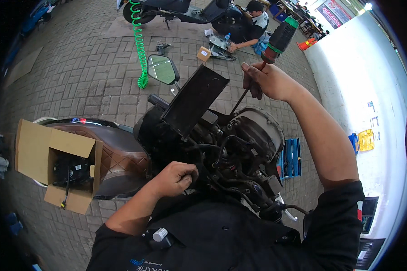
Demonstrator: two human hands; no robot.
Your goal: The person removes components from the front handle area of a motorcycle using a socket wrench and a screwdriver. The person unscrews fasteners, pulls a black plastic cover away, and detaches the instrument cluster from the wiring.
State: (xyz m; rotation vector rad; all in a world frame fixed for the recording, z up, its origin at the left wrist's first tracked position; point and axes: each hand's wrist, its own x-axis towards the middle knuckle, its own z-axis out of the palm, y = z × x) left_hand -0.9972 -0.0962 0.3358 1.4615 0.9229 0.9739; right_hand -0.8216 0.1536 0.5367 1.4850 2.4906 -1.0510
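A large screwdriver with a green and black handle slants upward out of my right hand. My fingers pinch it below the handle, and its thin shaft runs down to the opened front of a scooter. The tip is lost among the dark parts beside the round headlight housing. My left hand is closed in a loose fist at the near left side of the wiring and black parts; whatever its fingers hold, if anything, is hidden. A dark flat panel stands tilted up between the mirror and the exposed wiring.
An opened cardboard box with a black part inside rests on the brown scooter seat. The mirror sticks out at the far left, near a hanging green coiled hose. A blue toolbox stands right; a co-worker crouches beyond.
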